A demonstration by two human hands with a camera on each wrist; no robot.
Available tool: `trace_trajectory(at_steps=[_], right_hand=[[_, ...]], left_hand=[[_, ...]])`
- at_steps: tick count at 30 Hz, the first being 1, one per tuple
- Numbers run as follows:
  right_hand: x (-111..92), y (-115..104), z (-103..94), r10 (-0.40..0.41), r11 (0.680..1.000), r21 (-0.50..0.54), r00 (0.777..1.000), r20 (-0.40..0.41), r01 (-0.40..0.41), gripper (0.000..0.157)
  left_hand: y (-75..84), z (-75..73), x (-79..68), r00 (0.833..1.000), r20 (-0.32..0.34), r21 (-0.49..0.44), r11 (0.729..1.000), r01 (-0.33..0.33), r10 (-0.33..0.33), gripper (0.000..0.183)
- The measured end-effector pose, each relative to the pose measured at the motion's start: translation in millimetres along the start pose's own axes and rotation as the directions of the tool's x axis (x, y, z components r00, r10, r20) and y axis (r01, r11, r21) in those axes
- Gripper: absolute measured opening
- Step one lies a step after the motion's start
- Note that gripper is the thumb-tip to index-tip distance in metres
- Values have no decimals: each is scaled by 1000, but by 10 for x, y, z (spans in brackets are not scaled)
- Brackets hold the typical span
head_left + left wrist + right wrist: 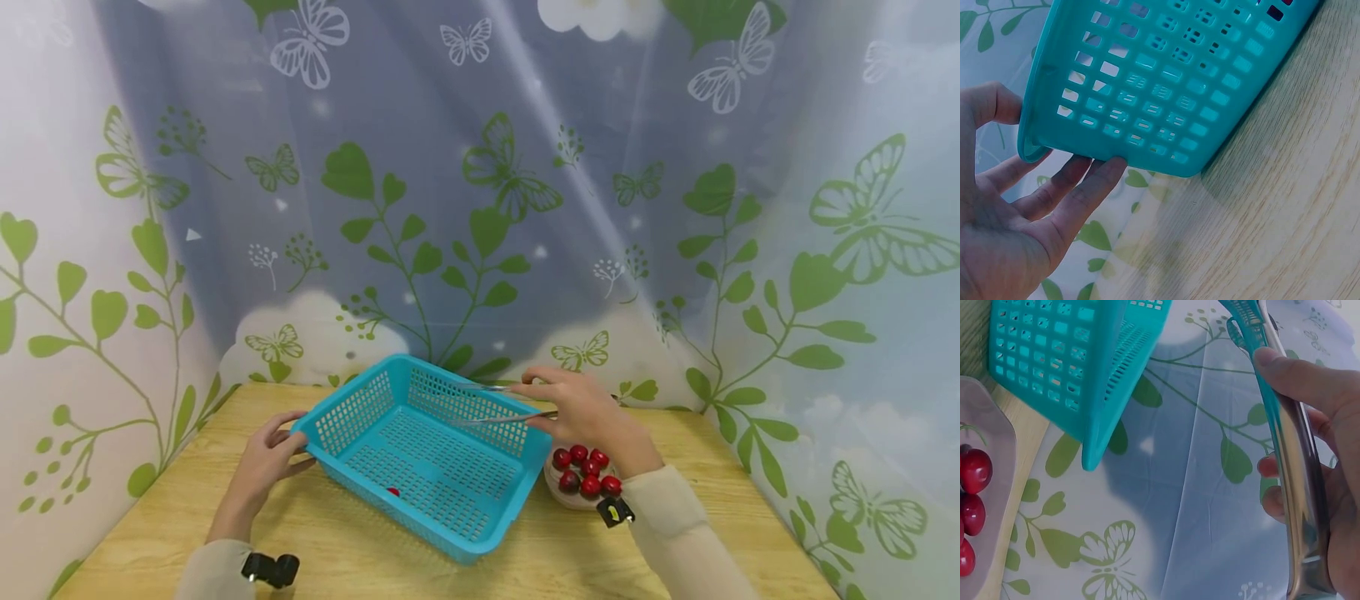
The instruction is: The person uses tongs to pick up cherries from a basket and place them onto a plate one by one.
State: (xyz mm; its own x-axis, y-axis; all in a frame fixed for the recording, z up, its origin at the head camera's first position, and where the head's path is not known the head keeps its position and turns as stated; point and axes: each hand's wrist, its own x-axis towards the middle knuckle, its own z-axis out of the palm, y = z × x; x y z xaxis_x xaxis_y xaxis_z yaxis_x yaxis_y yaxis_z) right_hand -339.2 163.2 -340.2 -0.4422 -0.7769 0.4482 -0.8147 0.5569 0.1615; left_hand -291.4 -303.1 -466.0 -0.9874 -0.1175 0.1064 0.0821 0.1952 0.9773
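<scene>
My left hand (262, 458) holds the left corner of a blue plastic basket (480, 546), its thumb at the rim and its fingers against the outer wall in the left wrist view. A pair of metal tongs (1297, 506) is in my right hand (585, 412), thumb on one arm. Its two arms are spread apart and reach over the right part of the basket, with nothing between them. One red cherry (393, 492) shows inside the basket by the front wall, mostly hidden. Right of the basket, below my right hand, several dark red cherries (590, 486) lie in a pale bowl (994, 425).
All of this stands on a light wooden table (337, 550). Behind the table and along both sides hangs a curtain (420, 267) printed with leaves and butterflies. The bowl sits close beside the basket's right end.
</scene>
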Motion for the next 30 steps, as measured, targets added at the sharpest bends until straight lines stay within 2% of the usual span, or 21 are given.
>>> trace_trajectory(at_steps=[9, 14, 21, 30], right_hand=[[180, -61, 29, 9, 1000, 24, 991, 131, -12, 52], [306, -57, 68, -26, 1000, 15, 983, 180, 24, 48], [498, -96, 118, -45, 999, 10, 959, 280, 44, 47], [672, -245, 218, -71, 997, -1, 933, 352, 76, 47]], left_hand=[[-1, -5, 1, 1000, 6, -1, 1000, -6, 6, 53], [-7, -4, 3, 1000, 2, 1, 1000, -1, 1, 53], [-12, -5, 7, 1000, 3, -5, 1000, 2, -2, 52], [-9, -5, 8, 1000, -2, -2, 1000, -1, 1, 52]])
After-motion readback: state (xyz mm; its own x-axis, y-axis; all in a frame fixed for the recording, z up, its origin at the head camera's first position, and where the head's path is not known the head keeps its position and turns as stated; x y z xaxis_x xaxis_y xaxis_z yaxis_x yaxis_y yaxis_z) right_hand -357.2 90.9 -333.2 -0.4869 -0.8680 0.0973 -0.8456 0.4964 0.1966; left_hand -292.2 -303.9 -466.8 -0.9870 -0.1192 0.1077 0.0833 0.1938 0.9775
